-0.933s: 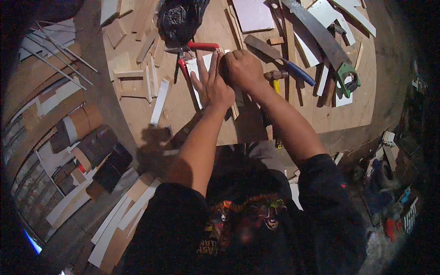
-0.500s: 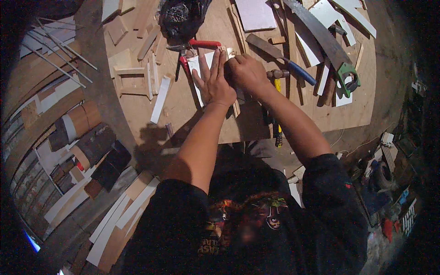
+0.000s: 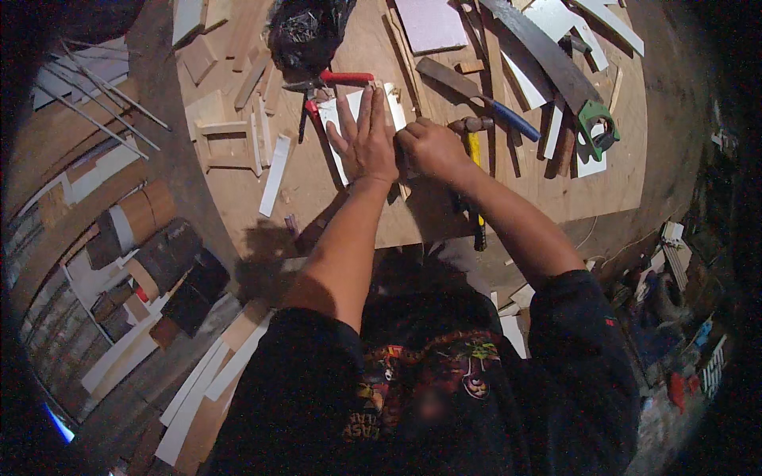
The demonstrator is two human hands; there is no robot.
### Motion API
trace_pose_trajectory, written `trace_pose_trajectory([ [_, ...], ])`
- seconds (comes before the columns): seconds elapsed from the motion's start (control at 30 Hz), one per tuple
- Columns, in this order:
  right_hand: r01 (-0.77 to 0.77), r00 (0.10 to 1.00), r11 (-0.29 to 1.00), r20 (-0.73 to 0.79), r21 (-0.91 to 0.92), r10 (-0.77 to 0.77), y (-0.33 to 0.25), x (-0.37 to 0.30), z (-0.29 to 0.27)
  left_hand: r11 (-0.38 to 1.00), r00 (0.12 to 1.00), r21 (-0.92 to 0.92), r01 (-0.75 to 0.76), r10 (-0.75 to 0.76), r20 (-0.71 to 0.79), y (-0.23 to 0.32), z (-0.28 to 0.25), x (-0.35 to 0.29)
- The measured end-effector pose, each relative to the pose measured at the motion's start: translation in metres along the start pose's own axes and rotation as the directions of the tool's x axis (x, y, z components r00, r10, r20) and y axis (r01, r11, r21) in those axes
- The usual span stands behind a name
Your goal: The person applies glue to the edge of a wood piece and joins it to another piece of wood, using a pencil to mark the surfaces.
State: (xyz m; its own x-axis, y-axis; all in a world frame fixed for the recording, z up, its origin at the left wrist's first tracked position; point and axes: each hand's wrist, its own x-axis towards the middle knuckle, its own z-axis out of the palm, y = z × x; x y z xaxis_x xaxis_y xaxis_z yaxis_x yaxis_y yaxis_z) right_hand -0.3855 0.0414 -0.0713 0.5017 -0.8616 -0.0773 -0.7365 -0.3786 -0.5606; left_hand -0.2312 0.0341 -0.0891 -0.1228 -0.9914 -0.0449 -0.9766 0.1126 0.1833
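White board (image 3: 328, 111) lies on the counter (image 3: 599, 194) in front of you, mostly hidden beneath your left hand (image 3: 367, 151). That hand is palm down on it, its grip wide and flat, the fingers stretched forward. Your right hand (image 3: 432, 148) sits just beside the board's right edge, its grip curled into a fist; you cannot tell from this view whether anything is inside it.

Just past the board's far left corner you have red-handled pliers (image 3: 347, 77), and beyond them a black plastic bag (image 3: 305, 38), open, with thin grey pieces inside. To the right of your fist rests a hammer (image 3: 475, 149) with a yellow and black handle, its head away from you. Farther right lie a blue-handled blade (image 3: 512, 120) and a large handsaw (image 3: 548, 63) with a green handle. On your left are a white strip (image 3: 275, 174) and a small wooden frame (image 3: 225, 128). Long boards (image 3: 214, 365) lie below the counter, at your lower left.
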Motion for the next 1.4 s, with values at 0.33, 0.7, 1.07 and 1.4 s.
trace_pose_trajectory([
  [0.33, 0.031, 0.999, 0.999, -0.023, 0.017, -0.031, -0.007, -0.046, 0.03, 1.0, 0.999, -0.004, -0.003, 0.002, -0.045, 0.004, 0.003, 0.001],
  [0.7, -0.329, 0.869, 0.808, -0.178, 0.489, 0.462, 0.0, -0.042, 0.005, 0.998, 1.0, -0.059, -0.023, 0.022, -0.022, 0.001, 0.003, 0.0],
  [1.07, -0.281, 0.826, 0.843, -0.331, 0.46, 0.456, 0.018, 0.034, 0.01, 0.998, 0.999, -0.054, -0.037, 0.035, -0.04, 0.001, 0.002, 0.002],
  [1.4, -0.216, 0.809, 0.952, -0.506, 0.218, 0.299, 0.01, 0.05, 0.021, 1.0, 1.0, -0.005, -0.003, 0.003, 0.011, 0.003, -0.001, 0.002],
])
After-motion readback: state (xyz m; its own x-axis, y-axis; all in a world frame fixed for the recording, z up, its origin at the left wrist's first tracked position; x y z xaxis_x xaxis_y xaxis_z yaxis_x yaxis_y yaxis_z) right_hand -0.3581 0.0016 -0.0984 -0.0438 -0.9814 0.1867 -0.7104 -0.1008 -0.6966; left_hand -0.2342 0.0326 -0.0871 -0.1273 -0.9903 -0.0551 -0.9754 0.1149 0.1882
